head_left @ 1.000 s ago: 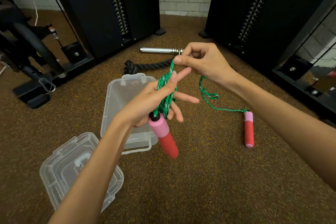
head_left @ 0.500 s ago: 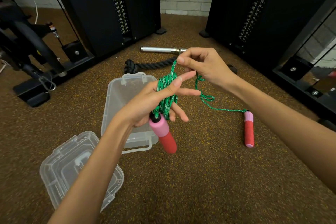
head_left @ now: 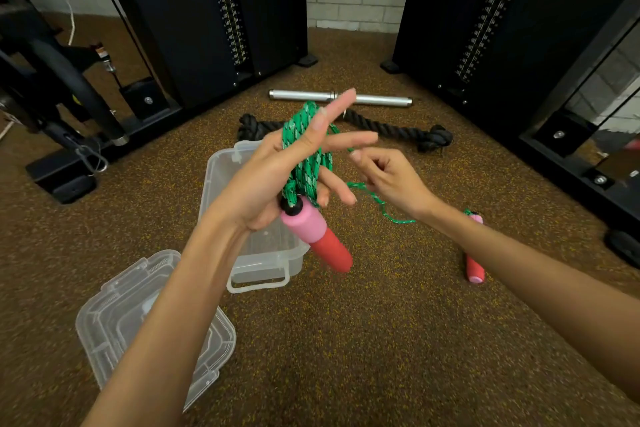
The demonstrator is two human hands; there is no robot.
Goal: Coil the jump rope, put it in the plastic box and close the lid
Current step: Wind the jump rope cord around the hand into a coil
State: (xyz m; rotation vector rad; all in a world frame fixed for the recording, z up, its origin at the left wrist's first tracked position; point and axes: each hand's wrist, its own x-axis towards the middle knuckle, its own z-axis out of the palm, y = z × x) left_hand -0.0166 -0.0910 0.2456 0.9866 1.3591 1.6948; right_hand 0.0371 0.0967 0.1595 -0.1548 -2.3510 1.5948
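The green jump rope (head_left: 304,156) is wound in several loops around my left hand (head_left: 280,177), whose fingers are spread. One pink and red handle (head_left: 320,241) hangs below that palm. My right hand (head_left: 388,180) is just right of the coil, pinching the loose rope strand. That strand runs down to the second handle (head_left: 474,263) lying on the floor at the right. The clear plastic box (head_left: 263,260) stands open on the floor under my left hand. Its clear lid (head_left: 117,315) lies apart at the lower left.
A black thick rope (head_left: 398,130) and a silver bar (head_left: 304,95) lie on the brown speckled floor behind the box. Black weight-stack machines (head_left: 207,10) stand at left and right, with a black machine base (head_left: 62,180) at far left.
My right hand has dropped from above the coil to its right side, carrying the strand down around my left hand. The left hand rose and its fingers spread wider.
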